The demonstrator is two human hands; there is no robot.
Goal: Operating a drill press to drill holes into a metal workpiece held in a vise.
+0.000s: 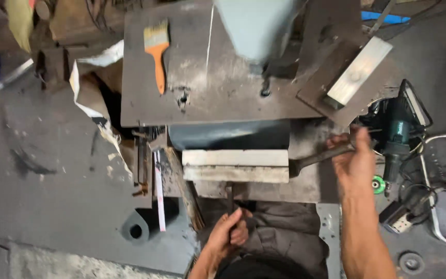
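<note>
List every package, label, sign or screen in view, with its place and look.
Torn sack: left of the steel plate, crumpled, white outside and brown inside.
Grinder label: on the teal grinder at right, small and pale; too blurred to tell more.
No signs or screens show.

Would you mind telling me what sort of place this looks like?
Probably a metalworking or fabrication workshop: a worn steel work plate with an orange-handled brush, an angle grinder lying on the floor, and the right hand gripping a dark metal bar.
</note>
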